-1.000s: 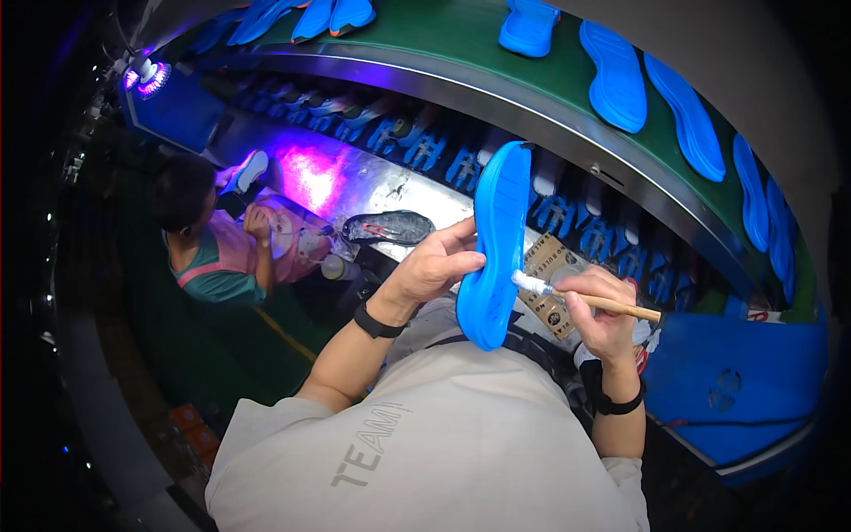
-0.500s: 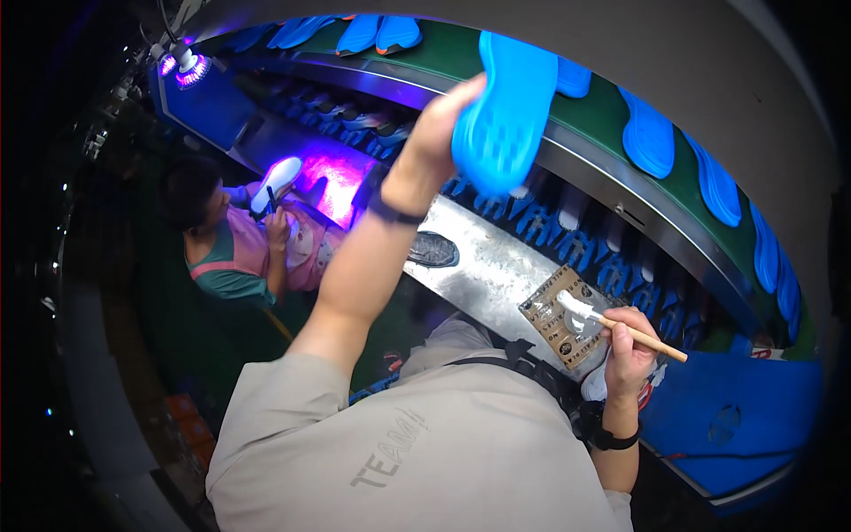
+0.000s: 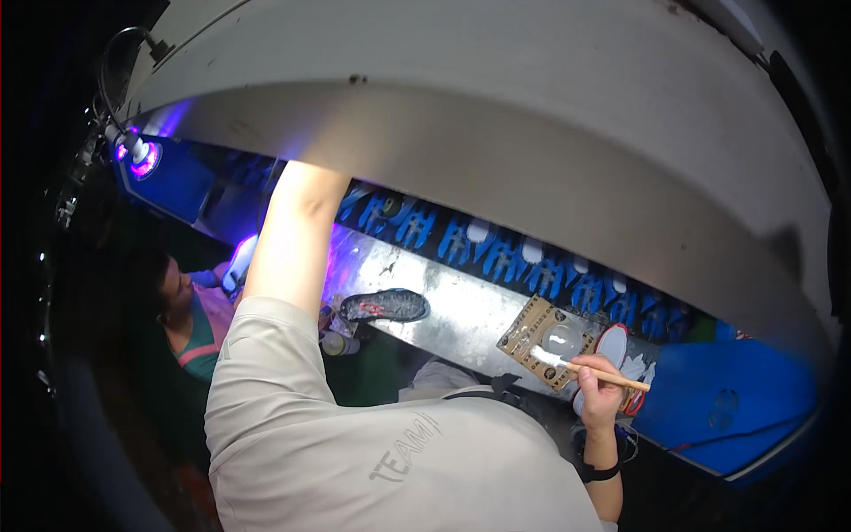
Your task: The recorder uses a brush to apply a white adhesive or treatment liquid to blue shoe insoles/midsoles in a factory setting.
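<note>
A: Wooden-handled brush with a white-coated tip, that's the tool in play. Right hand is clenched round the handle, tip resting on the brown cardboard pad at the near edge of the metal bench.

B: Anything under the brush?

A: No sole there, just the pad with a pale smear of white on it. Looks like the brush is parked or loading, not coating.

B: Left hand?

A: Left arm goes straight up and behind the grey curved hood; hand is hidden, can't tell if it grips anything.

B: Progress?

A: My read: between pieces. A dark shoe sole lies on the bench, untouched, well apart from the brush. Farther back, blue racks. Another person sits lower left.
</note>
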